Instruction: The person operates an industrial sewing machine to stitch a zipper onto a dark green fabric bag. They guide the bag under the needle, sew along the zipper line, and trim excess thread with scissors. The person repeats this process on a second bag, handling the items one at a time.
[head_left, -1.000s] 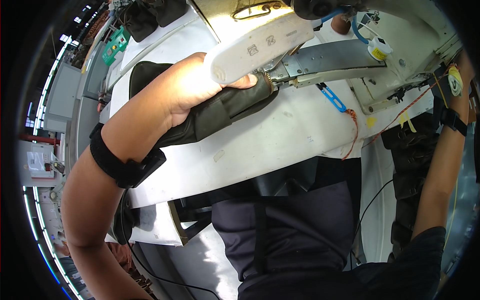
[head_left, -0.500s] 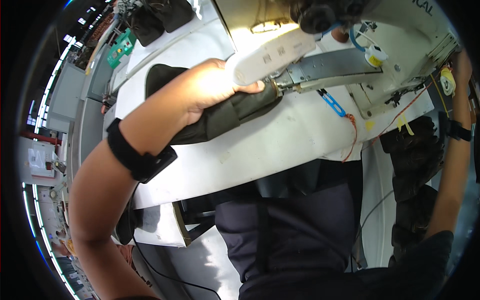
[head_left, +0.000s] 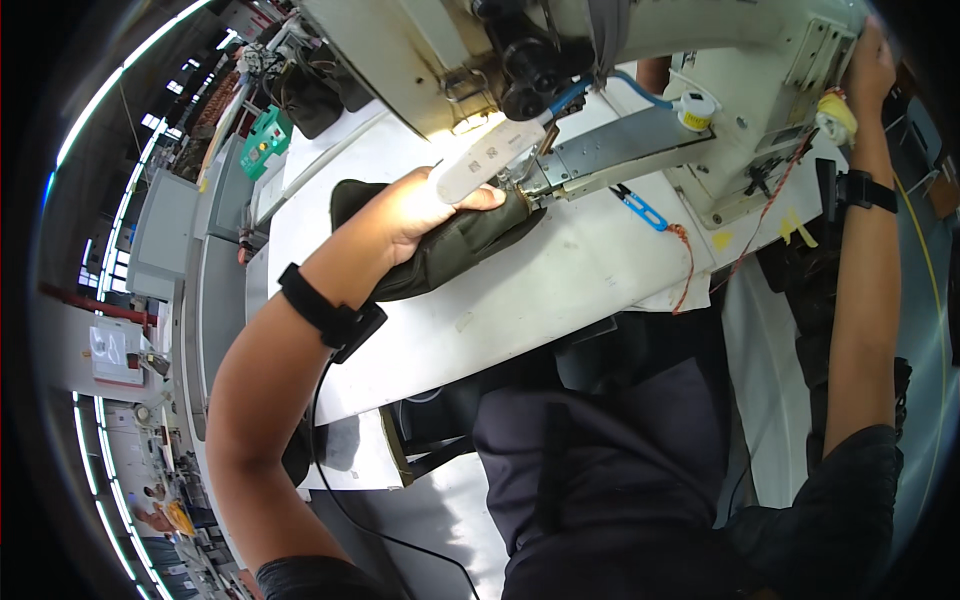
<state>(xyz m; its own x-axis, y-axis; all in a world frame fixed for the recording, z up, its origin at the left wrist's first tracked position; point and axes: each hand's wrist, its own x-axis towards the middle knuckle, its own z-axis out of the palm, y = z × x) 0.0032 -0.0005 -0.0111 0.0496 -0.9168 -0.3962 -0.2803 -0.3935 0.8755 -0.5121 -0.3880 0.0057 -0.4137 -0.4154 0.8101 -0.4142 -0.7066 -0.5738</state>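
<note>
My left hand (head_left: 425, 215) grips a dark olive fabric piece (head_left: 465, 250) with a metal zipper edge, thumb on top beside the needle area, fingers partly hidden by a white oblong guard (head_left: 485, 155) of a large sewing machine (head_left: 740, 120). The piece lies against a narrow steel bed (head_left: 610, 150). My right hand (head_left: 870, 65) is raised at the machine's far right side, fingers curled at its edge; what they hold is unclear. Blue thread snips (head_left: 640, 208) with an orange cord lie on the white worktable (head_left: 560, 285).
A green control box (head_left: 265, 140) and black bags (head_left: 310, 105) stand at the back left. A white round container (head_left: 696, 110) sits on the bed. Dark pieces (head_left: 790, 310) hang below the table at right. A distant person (head_left: 165, 515) works at the lower left.
The view has shifted, showing more of the machine. My right hand now appears higher along the machine's side. My left hand stays on the fabric by the needle area.
</note>
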